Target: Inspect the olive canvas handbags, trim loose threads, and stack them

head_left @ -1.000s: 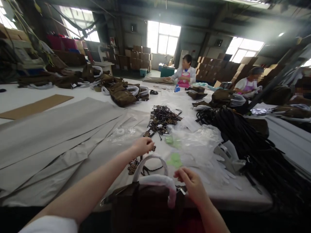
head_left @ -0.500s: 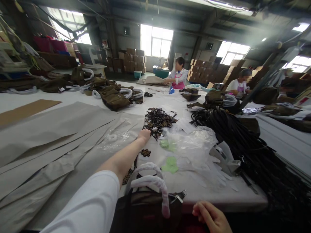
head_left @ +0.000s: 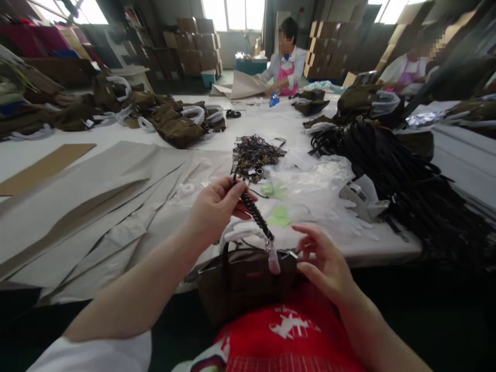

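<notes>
Between the thumb and fingers of my left hand (head_left: 222,199) is a dark braided cord (head_left: 256,213), hanging down at a slant toward the right. A brown handbag (head_left: 248,281) stands at the table's front edge against my red apron (head_left: 282,330). Its handles (head_left: 242,231) are wrapped in white, and the cord's lower end hangs in front of them. My right hand (head_left: 321,258) is beside the bag's right end, fingers apart and curved, holding nothing. Beyond my left hand lies a heap of dark corded charms (head_left: 258,155) with metal rings.
Grey sheets (head_left: 96,206) cover the table's left side. Clear plastic bags (head_left: 321,181) and a tape dispenser (head_left: 362,199) lie at right, beside a pile of black straps (head_left: 372,160). More brown bags (head_left: 178,121) lie farther back. A co-worker (head_left: 287,62) handles a sheet across the table.
My left hand has come back from the charm heap with a braided cord in its fingers. My right hand has risen beside the bag and spread its fingers. The view has tilted down.
</notes>
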Tool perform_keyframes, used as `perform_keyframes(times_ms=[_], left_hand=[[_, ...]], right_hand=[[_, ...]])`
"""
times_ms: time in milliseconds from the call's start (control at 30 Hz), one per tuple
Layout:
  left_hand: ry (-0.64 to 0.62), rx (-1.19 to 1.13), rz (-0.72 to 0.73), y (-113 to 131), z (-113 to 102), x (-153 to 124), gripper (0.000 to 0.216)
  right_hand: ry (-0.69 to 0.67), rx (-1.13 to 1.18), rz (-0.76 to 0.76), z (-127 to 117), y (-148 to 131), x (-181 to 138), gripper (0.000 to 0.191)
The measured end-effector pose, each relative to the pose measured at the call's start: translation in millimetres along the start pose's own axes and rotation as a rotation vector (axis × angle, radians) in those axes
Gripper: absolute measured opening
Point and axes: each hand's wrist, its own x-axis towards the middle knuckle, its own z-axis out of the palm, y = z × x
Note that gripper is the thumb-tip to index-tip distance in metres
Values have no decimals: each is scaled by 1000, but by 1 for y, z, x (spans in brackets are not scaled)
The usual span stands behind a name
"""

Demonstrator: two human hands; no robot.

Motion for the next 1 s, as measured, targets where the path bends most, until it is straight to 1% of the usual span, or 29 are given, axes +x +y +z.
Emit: perform_keyframes(times_ms=[33,67,100,133,167,200,233,300,367,500,600,700,800,867,967,1000], left_hand=[[-62,-6,-41,-2,11,-16,33],[-105,-11,-74,-7,21,-29,34],[-125,-18,-98,-14,28,-39,33],[-117,-25,-111,-22,34,-46,33],[-89,-30,-115,-32,37,-49,32],[-52,-29,-114,-41,39,-51,31],[-15,-25,-111,-49,40,-52,31],[23,-23,-119,-62,40,-51,31],[17,-34,-145,-71,40,-50,31],[-4,-9,-179,-76,43,-52,32],[7,51,-172,-78,46,-52,32],[10,105,-150,-83,49,-48,30],[-52,196,-137,-88,52,-46,30],[-75,326,-43,-88,55,-48,34],[14,560,249,-79,62,-60,46],[26,617,339,-74,65,-65,41]], right_hand=[[-123,74,5,5,-7,0,69],[-250,153,45,10,-12,0,72],[-351,226,110,15,-16,0,66],[-408,284,183,18,-17,-1,54],[-418,323,249,20,-16,-3,42],[-395,344,297,21,-14,-5,34],[-359,357,322,21,-11,-7,30],[-298,378,323,16,-3,-12,30],[-259,398,313,10,3,-17,29],[-204,473,312,-5,7,-27,26],[-193,544,301,-14,7,-32,34],[-171,559,308,-20,7,-36,41],[-133,550,314,-24,8,-39,39],[-118,554,314,-25,8,-40,38],[-95,579,312,-26,10,-41,41],[-86,587,312,-25,11,-42,42]])
